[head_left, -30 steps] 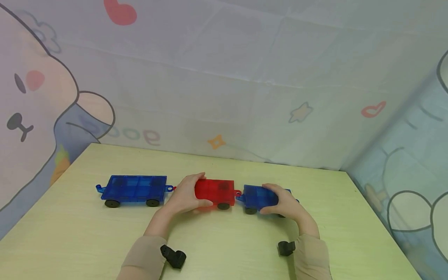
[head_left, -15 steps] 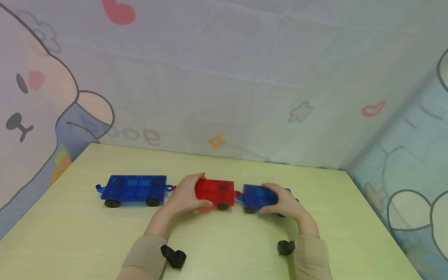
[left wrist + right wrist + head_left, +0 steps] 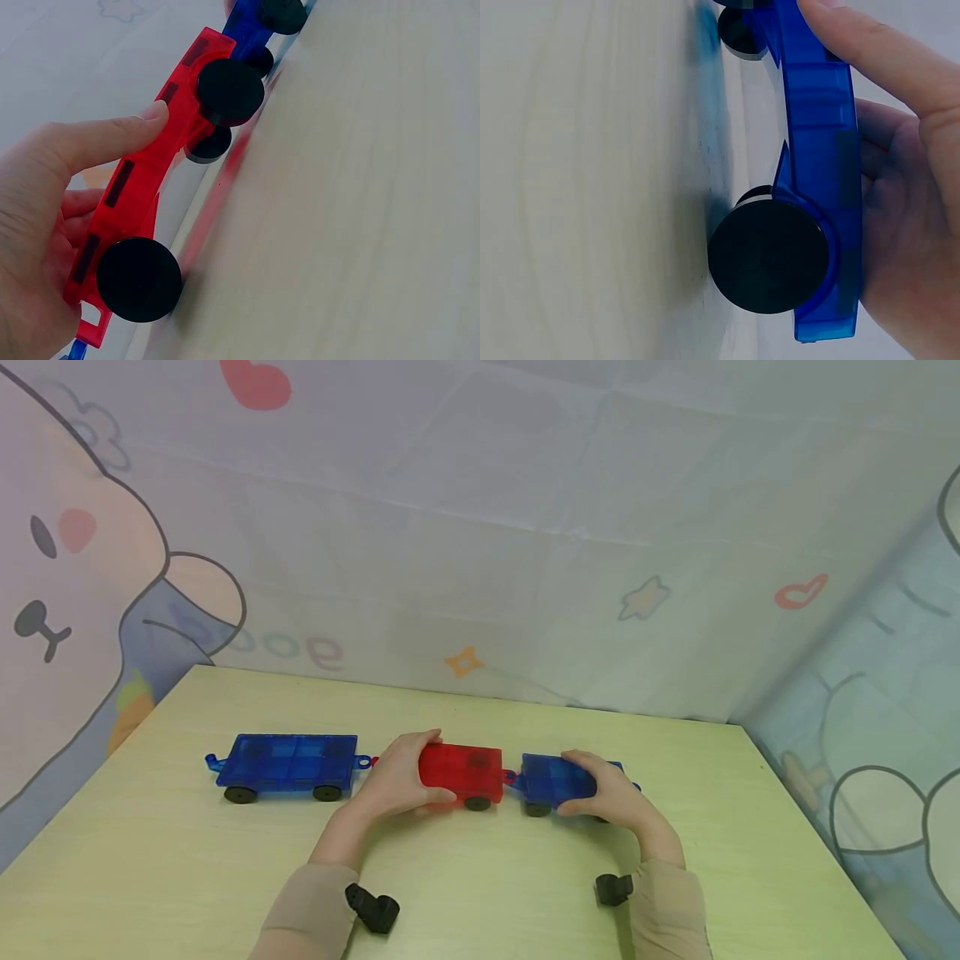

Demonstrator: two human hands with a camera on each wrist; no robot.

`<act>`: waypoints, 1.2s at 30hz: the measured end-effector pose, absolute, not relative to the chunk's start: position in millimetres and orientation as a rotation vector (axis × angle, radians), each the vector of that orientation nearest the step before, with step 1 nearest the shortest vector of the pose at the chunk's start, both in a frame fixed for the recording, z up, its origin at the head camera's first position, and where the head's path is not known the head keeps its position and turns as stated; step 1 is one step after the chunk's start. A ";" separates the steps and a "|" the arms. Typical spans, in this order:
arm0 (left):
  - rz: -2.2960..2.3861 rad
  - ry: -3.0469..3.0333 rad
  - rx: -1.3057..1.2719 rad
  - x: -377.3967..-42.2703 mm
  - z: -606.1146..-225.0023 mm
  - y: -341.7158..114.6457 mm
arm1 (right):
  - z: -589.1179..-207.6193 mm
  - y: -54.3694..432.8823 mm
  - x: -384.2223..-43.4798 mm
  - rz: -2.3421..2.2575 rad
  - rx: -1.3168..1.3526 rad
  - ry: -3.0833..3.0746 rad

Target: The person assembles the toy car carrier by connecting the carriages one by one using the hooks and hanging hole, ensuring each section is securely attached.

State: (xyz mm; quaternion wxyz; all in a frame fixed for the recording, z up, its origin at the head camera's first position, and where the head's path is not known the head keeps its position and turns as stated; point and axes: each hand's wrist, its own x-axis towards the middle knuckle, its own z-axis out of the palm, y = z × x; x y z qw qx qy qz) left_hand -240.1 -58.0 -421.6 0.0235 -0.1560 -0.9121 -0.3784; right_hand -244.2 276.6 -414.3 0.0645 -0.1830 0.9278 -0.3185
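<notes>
My left hand [image 3: 402, 779] grips a see-through red toy train car [image 3: 468, 768] from above, thumb on its near side and fingers over the far side. The left wrist view shows the thumb pressed on the red side wall, above black wheels [image 3: 231, 91]. My right hand [image 3: 611, 792] holds a smaller blue toy train car [image 3: 551, 779] by its right part, and its palm hides that end. A longer blue car [image 3: 291, 763] stands to the left, untouched. Its ring [image 3: 364, 762] meets the red car's left end. Between red and small blue cars, ring and hook overlap.
All three cars stand in a row on the pale wooden table [image 3: 480, 893]. Behind the table hangs a printed cloth [image 3: 525, 568], close to its back edge. Black devices [image 3: 372, 910] sit at both sleeve cuffs.
</notes>
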 end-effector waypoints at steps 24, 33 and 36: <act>-1.172 -2.838 -0.477 -239.0 -422.1 -55.8 | -413.3 279.4 -243.8 -0.910 -0.567 2.825; -1.155 -2.853 -0.484 -239.5 -421.6 -55.9 | -413.1 279.5 -243.9 -0.904 -0.566 2.823; -1.142 -2.860 -0.502 -239.6 -421.6 -56.1 | -413.1 279.6 -243.7 -0.903 -0.568 2.824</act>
